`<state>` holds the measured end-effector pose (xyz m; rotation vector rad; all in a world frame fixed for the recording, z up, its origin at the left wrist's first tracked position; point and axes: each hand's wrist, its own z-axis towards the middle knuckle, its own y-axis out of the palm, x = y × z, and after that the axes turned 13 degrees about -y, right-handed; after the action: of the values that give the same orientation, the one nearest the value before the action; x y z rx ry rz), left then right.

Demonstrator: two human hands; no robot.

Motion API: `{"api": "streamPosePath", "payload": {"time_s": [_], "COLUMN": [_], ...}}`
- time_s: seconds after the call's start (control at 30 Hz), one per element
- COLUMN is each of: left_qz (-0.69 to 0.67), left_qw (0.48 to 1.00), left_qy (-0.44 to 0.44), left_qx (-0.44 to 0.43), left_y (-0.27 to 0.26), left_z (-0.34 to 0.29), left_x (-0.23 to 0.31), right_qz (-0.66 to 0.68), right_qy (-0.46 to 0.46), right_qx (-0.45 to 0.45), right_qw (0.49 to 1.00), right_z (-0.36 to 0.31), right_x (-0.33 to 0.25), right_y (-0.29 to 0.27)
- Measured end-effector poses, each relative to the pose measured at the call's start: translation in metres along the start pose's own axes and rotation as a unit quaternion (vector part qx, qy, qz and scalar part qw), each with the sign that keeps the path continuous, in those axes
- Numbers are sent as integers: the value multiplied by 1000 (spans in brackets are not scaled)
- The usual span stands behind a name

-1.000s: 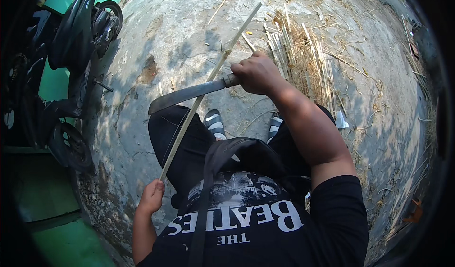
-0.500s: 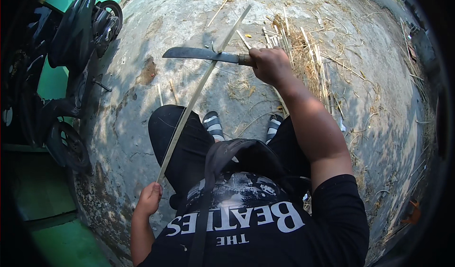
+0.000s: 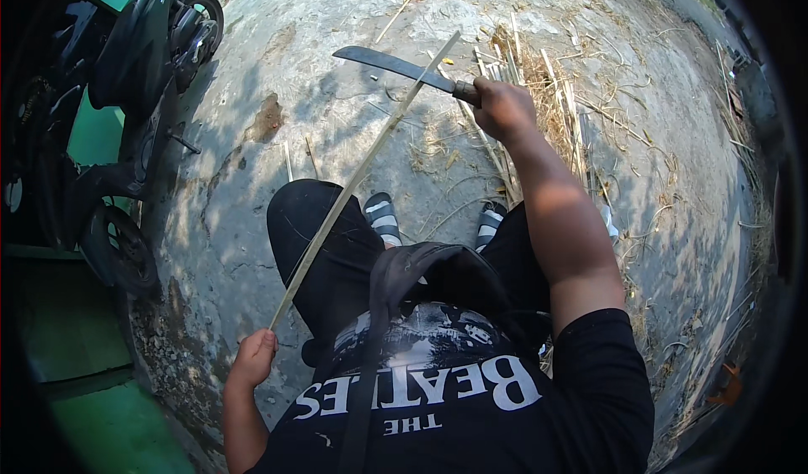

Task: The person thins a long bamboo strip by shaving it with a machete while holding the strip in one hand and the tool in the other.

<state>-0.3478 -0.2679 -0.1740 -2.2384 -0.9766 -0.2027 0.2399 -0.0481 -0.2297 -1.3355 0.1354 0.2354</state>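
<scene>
My left hand (image 3: 254,356), low at the left, is closed round the near end of a long, thin pale strip that looks like split bamboo (image 3: 341,198). The strip slants up and away to the right, passing over my left knee. My right hand (image 3: 503,108) grips the short handle of a machete (image 3: 396,63). Its dark, broad blade points left and crosses the strip near the far end. Whether the edge touches the strip I cannot tell.
A pile of pale strips and curly shavings (image 3: 551,104) lies on the concrete ground (image 3: 227,247) beyond my right hand. A dark motorbike (image 3: 126,112) stands at the left by a green wall. My sandalled feet (image 3: 381,216) are between my bent knees.
The machete has moved right and farther out along the strip, its tip now tilted up and away. A curled shaving at the blade is gone from there. The strip's far end has swung slightly right.
</scene>
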Motion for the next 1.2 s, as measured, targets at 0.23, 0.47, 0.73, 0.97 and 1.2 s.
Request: {"api": "streamPosePath", "payload": {"time_s": [0.23, 0.47, 0.73, 0.97, 1.2], "left_qz": [108, 74, 112, 109, 164], "left_qw": [968, 976, 965, 967, 953], "left_qy": [147, 133, 137, 151, 154], "left_qx": [174, 158, 192, 175, 204], "left_y": [26, 64, 40, 27, -3], "left_z": [-1, 10, -2, 3, -7], "left_x": [60, 71, 71, 59, 25], "right_qz": [26, 45, 16, 6, -7], "right_qy": [47, 100, 11, -124, -39], "right_qx": [44, -10, 67, 20, -71], "right_qw": [998, 994, 998, 992, 997], "right_z": [0, 0, -2, -5, 2], "right_x": [-1, -5, -2, -21, 3], "right_y": [-13, -32, -34, -24, -16]}}
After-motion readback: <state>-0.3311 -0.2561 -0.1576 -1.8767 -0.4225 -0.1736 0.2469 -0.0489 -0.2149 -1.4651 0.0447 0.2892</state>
